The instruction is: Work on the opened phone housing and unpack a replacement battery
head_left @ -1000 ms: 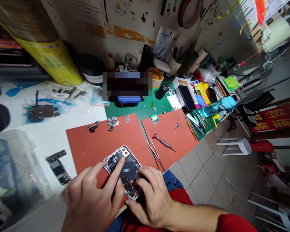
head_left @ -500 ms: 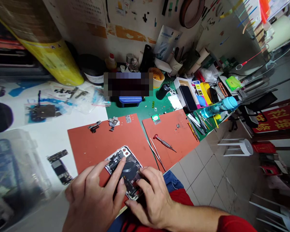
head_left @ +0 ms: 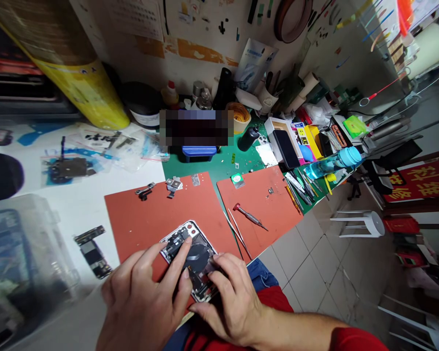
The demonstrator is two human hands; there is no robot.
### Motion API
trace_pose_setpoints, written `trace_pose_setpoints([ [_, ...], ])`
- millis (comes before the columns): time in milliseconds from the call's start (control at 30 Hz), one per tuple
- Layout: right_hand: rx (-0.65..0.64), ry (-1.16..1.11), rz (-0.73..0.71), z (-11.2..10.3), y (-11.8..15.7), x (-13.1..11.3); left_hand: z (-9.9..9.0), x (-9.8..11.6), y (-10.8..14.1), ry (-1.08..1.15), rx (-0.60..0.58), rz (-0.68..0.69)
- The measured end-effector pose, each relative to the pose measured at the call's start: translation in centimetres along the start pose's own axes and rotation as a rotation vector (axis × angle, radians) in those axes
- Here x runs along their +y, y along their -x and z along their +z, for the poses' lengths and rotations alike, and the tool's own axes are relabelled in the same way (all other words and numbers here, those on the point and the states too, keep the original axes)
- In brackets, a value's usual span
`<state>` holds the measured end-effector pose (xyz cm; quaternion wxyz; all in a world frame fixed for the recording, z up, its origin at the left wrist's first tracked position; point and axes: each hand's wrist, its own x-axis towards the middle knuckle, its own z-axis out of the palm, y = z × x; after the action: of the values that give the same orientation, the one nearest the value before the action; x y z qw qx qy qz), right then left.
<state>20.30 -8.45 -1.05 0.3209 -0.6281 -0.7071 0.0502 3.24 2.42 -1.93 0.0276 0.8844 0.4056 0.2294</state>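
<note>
An opened phone housing [head_left: 198, 254] lies at a slant on the orange mat's near edge, its inner parts and round dark coil showing. My left hand [head_left: 142, 297] grips its left side, the index fingertip pressed near the two camera rings and the thumb over the lower part. On the other side, my right hand [head_left: 232, 295] holds the right edge, with its thumb by the bottom corner and fingers bent over the inside. My hands cover part of the housing. A separate logic board [head_left: 94, 251] rests on the white surface to the left.
Tweezers [head_left: 237, 233] and a red-capped screwdriver [head_left: 250, 217] lie to the right. Small metal parts [head_left: 173, 186] sit along the back of the orange mat [head_left: 131, 219]. A clear plastic box [head_left: 32, 253] stands at left, a blue bottle [head_left: 332, 162] at right.
The whole view has shifted slightly to the right. Both hands keep nearly the same hold on the phone housing.
</note>
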Motion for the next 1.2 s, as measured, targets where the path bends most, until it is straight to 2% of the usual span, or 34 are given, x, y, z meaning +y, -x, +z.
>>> trace_pose_setpoints([
  [867,-0.012,-0.019,0.009,0.04,0.04,0.05,0.38,-0.15,0.41,0.004,-0.014,-0.022],
  [1000,-0.005,-0.017,0.015,0.02,-0.05,0.02,0.51,-0.45,0.61,-0.006,-0.027,0.014],
  [1200,-0.003,-0.012,0.012,0.07,0.02,-0.04,0.34,-0.14,0.58,-0.005,-0.053,-0.048],
])
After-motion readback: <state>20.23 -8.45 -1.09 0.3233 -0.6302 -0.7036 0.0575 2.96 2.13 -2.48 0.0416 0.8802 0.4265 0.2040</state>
